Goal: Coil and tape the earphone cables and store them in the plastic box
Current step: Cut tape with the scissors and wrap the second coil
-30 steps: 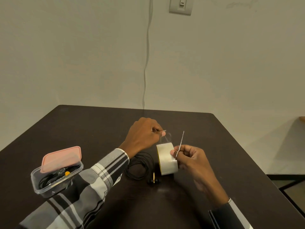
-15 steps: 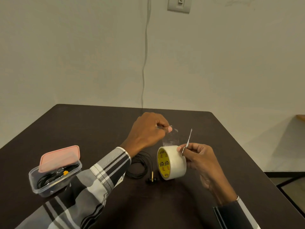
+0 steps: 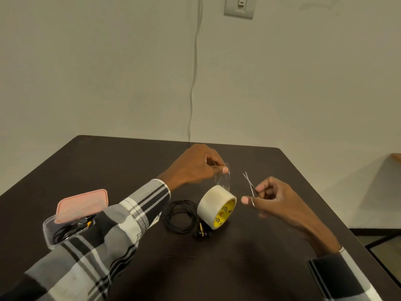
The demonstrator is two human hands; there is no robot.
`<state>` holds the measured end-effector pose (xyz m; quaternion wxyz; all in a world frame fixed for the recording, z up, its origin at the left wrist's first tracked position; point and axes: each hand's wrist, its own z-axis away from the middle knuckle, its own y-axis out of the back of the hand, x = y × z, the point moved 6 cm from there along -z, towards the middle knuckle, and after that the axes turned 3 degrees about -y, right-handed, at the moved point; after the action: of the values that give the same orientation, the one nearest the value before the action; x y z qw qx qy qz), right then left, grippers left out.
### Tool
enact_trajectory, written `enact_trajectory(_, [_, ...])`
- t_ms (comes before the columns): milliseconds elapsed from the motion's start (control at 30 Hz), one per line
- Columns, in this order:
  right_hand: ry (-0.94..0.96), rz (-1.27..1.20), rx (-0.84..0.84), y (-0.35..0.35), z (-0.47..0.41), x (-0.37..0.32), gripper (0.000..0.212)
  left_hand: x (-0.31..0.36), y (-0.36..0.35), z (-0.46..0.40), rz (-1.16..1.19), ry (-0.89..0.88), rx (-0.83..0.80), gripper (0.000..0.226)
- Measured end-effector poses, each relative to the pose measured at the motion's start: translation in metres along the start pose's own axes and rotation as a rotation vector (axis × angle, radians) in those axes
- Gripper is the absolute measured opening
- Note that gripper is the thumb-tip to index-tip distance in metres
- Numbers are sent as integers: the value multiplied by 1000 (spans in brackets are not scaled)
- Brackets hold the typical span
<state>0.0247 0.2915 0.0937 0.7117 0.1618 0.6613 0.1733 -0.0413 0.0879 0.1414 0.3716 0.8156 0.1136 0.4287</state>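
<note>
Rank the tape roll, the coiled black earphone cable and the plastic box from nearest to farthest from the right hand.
From the right hand:
1. Tape roll, just to its left on the table.
2. Coiled black earphone cable, left of the roll.
3. Plastic box, far left, pink lid askew on top.

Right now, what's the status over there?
Left hand pinching tape strip off the tape roll. Right hand holding small scissors. Coiled earphone cable untaped. Nothing blocking.
</note>
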Motion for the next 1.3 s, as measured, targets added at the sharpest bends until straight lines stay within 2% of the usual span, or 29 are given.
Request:
enact_trajectory(333, [13, 277, -167, 11, -2, -17, 51, 4, -4, -8, 12, -42, -50, 13])
enact_trajectory(667, [-5, 336, -251, 8, -5, -40, 46, 7, -4, -9, -43, -63, -23, 15])
enact_trajectory(967, [-12, 368, -259, 6, -8, -45, 47, 9, 0, -8, -59, -60, 12, 14])
enact_trajectory(1167, [5, 419, -284, 8, -12, -47, 50, 9, 1, -7, -28, -64, 14, 27])
enact_trajectory(1300, [26, 430, -280, 9, -16, -50, 47, 9, 1, -4, -19, -70, 21, 24])
